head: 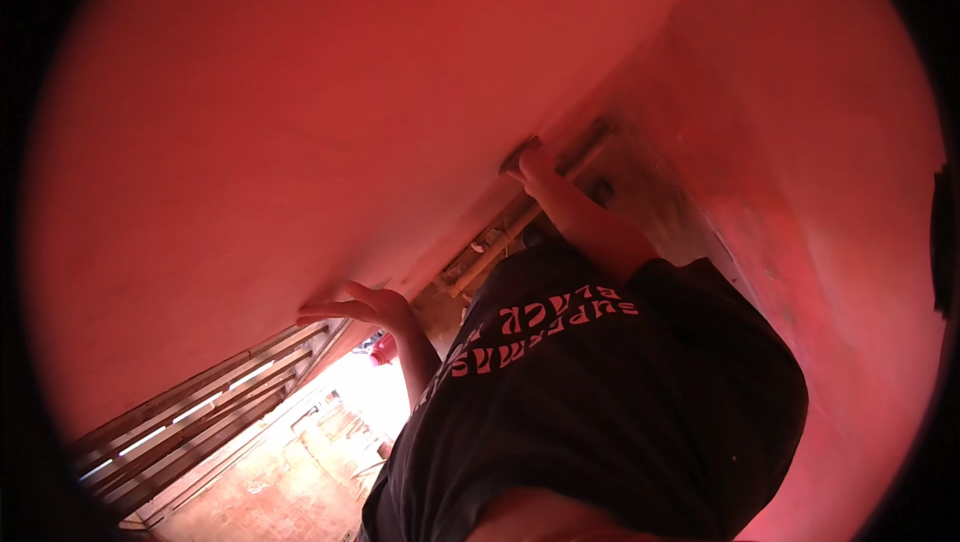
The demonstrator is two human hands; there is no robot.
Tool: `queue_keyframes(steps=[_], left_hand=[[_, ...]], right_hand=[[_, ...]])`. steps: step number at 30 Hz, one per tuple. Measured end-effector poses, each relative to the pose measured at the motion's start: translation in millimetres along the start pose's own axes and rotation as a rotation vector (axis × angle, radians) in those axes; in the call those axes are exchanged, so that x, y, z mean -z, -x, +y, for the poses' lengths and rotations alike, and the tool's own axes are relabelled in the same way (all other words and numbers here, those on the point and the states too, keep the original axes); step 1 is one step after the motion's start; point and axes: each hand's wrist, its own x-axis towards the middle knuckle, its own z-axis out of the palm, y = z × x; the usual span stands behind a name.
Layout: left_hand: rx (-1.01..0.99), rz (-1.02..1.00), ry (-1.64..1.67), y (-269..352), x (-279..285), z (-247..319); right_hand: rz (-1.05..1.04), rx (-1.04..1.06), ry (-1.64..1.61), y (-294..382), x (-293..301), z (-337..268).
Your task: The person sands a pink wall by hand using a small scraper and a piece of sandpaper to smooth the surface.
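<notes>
The smooth surface of a large red wall or panel [300, 129] fills the upper left, tinted by reddish light. At its lower edge my right hand [534, 167] grips a dark, flat, block-like object [519, 155] and holds it against the surface. What this object is, I cannot tell. My left hand [367, 305] is lower and to the left, its fingers stretched out and thumb apart. Its fingertips are at the lower part of the red surface; whether they press on it is unclear. Nothing shows in the left hand.
Wooden slats [210, 407] run along the lower left beside a brightly lit floor [285, 474]. A pinkish-red object [383, 349] is beyond my left wrist. Long wooden pieces [487, 260] lie below the panel. Another red wall [810, 204] rises close on the right.
</notes>
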Motion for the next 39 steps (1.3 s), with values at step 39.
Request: queue_keyframes(steps=[39], left_hand=[[-0.582,-0.262,-0.213,19.8,-13.9,-2.3]], right_hand=[[0.3,-0.501,-0.087,-141.8,124.7,95.2]])
